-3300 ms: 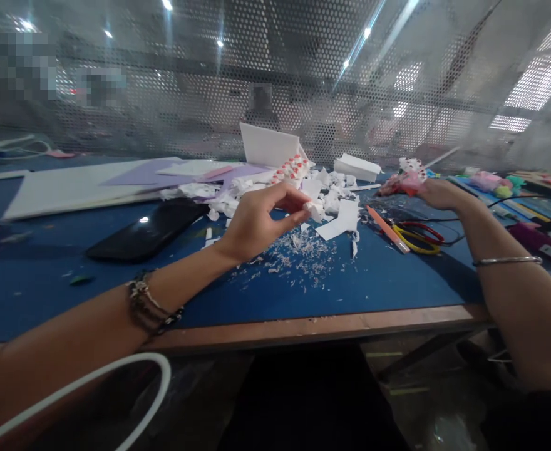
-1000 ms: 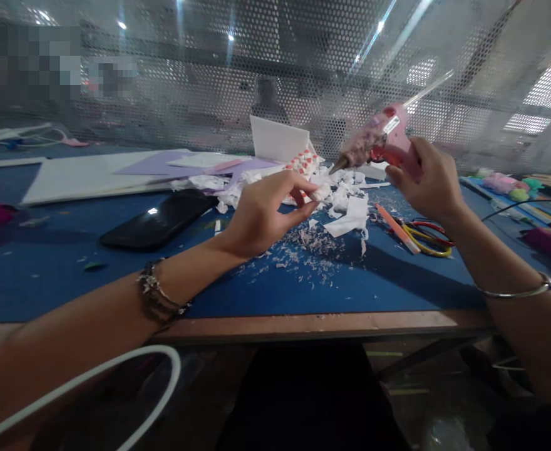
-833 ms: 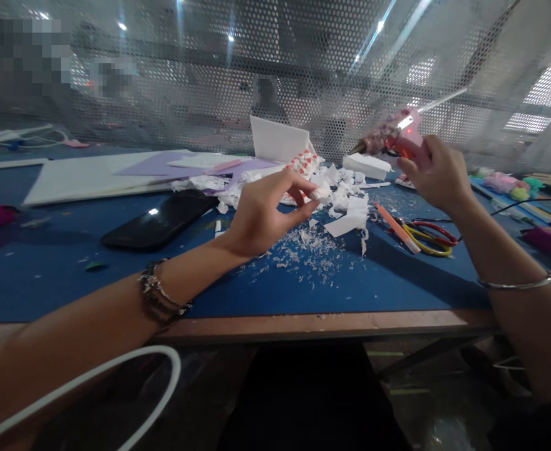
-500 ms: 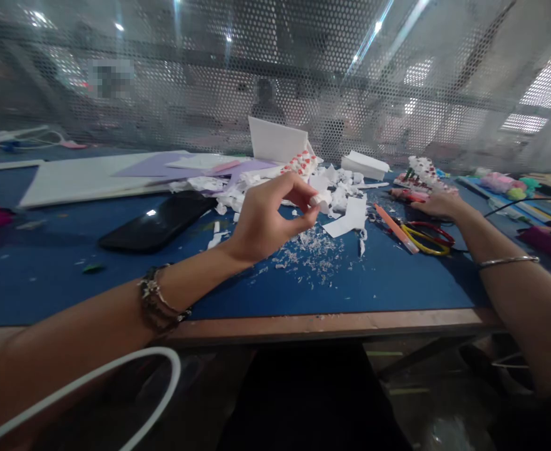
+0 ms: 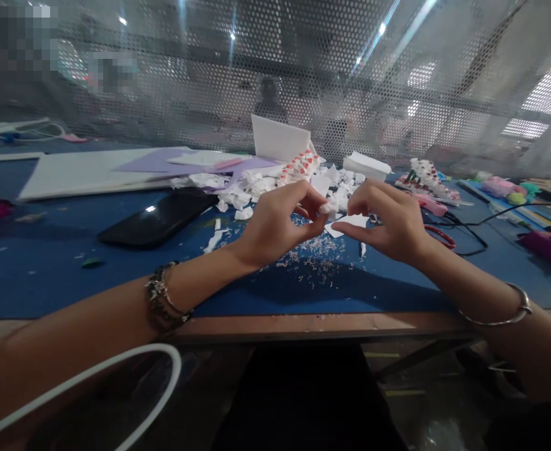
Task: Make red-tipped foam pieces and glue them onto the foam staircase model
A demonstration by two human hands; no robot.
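Between the thumb and fingertips of my left hand (image 5: pixel 278 219) is a small white piece (image 5: pixel 325 208), either foam or paper. My right hand (image 5: pixel 392 222) is just to its right, fingers curved and thumb apart, with nothing visible in the gap. Below both hands, fine white shavings (image 5: pixel 315 260) are scattered over the blue table top (image 5: pixel 257 291). A flat white scrap (image 5: pixel 350 223) lies partly behind my right thumb. Behind the hands are crumpled white scraps (image 5: pixel 257 183) and a white model with red dots (image 5: pixel 298 166).
A black phone (image 5: pixel 158 219) lies left, before white and purple sheets (image 5: pixel 148 161). To the right are a pink corded tool (image 5: pixel 430 205), red handles (image 5: pixel 439 236), a white model (image 5: pixel 426 172) and pompoms (image 5: pixel 496 186). Perforated metal (image 5: pixel 303 75) stands behind; a white cable (image 5: pixel 172 376) loops in front.
My right hand has left the pink tool at the right and come in beside my left hand. My left hand has shifted slightly right and still pinches the white piece.
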